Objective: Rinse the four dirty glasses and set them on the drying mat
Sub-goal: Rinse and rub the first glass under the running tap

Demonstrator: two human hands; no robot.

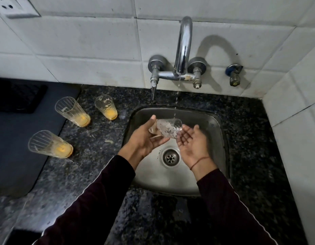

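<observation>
My left hand grips a clear glass by its base, tilted on its side over the steel sink. A thin stream of water from the tap falls onto the glass's rim end. My right hand is held palm up just right of the glass's mouth, fingers relaxed, holding nothing. Three dirty glasses with yellow residue stand on the dark counter at the left: one at the back, one beside it, one nearer. The dark drying mat lies at the far left.
The drain sits in the sink's middle. A second small valve sticks out of the tiled wall at the right. A power socket is on the wall at the top left. Speckled granite counter surrounds the sink.
</observation>
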